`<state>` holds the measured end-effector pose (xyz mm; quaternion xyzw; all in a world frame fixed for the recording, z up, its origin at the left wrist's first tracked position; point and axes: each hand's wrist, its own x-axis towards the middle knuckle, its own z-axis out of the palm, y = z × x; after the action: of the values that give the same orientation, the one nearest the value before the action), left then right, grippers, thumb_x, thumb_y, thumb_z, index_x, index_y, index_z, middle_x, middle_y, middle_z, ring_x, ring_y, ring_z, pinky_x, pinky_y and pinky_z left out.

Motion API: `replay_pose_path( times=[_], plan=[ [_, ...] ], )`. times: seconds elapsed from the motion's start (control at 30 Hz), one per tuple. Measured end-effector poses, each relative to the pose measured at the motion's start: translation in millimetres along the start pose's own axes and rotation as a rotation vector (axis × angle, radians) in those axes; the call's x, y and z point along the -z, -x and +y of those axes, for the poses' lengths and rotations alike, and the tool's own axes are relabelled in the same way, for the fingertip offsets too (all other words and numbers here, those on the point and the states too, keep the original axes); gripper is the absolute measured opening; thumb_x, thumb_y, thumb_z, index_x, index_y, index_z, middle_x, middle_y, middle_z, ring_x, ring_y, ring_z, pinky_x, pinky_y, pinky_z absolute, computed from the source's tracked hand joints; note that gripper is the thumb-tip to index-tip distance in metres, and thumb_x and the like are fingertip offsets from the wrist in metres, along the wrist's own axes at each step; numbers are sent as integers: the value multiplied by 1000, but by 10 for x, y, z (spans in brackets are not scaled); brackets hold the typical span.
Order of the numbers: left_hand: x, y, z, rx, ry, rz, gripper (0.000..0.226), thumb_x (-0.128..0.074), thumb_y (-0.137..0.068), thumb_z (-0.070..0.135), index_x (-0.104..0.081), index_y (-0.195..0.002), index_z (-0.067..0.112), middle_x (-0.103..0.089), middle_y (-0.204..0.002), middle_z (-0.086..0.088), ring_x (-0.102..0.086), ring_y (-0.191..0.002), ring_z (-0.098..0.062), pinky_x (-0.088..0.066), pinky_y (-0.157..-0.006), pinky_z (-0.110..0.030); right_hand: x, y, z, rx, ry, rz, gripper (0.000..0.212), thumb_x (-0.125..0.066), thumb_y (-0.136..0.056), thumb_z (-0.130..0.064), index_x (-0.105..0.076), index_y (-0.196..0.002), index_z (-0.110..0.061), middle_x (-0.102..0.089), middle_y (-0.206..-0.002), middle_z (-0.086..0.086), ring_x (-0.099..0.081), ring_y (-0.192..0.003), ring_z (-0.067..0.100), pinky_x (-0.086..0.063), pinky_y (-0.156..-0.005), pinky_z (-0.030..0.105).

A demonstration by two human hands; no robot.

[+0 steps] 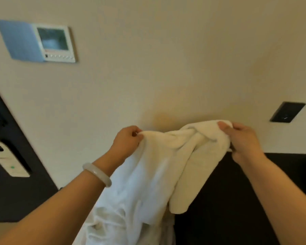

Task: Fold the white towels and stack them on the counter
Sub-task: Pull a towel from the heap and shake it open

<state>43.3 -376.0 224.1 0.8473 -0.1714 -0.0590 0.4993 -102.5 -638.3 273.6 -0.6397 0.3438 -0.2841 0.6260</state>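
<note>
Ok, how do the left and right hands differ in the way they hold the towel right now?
The left hand pinches a thin edge of the white towel with curled fingers, while the right hand clutches a thicker, bunched fold with its thumb laid on top. The left wrist wears a pale bangle; the right wrist is bare. Both hold the towel raised, at about the same height.

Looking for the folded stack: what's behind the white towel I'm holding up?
Around the white towel, a cream wall above and a dark surface lower right. Directly behind the cloth is hidden; no stack shows.
</note>
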Motion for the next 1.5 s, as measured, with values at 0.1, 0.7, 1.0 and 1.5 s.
replay_pose_path(
  times=[0.1, 0.7, 1.0, 1.5],
  plan=[
    [-216, 58, 980, -98, 213, -37, 19, -56, -92, 4, -67, -80, 12, -56, -62, 1, -49, -59, -15, -40, -61, -29, 813, -261, -658, 85, -105, 11, 16, -70, -89, -17, -68, -104, -10, -73, -93, 8, -70, -77, 19, -58, -62, 30],
    [-3127, 496, 1384, 31, -257, -500, 51, -57, -97, 17, -40, -144, 12, -48, -140, -9, -50, -124, -27, -42, -97, -32, 2881, -797, 848, -69, 678, -82, 40, -69, -90, -12, -56, -128, -7, -56, -122, 8, -56, -114, 30, -47, -95, 39],
    [-2977, 845, 574, -200, -541, -598, 90, -70, -86, 46, -17, -155, 24, -11, -161, 3, -16, -148, -21, -17, -120, -41, 2337, -95, 1950, 22, 1234, -603, 101, -50, -83, -73, 1, -158, -29, 5, -164, -3, 5, -152, 30, -1, -123, 46],
    [-3526, 773, 1083, 87, -847, -330, 50, -41, -103, 44, -35, -147, 20, -57, -131, -8, -54, -122, -25, -39, -103, -34, 3469, -909, 1794, 245, 941, -650, 79, -63, -86, -53, -16, -148, -41, -10, -155, -19, -6, -146, 7, -7, -122, 29]
  ],
)
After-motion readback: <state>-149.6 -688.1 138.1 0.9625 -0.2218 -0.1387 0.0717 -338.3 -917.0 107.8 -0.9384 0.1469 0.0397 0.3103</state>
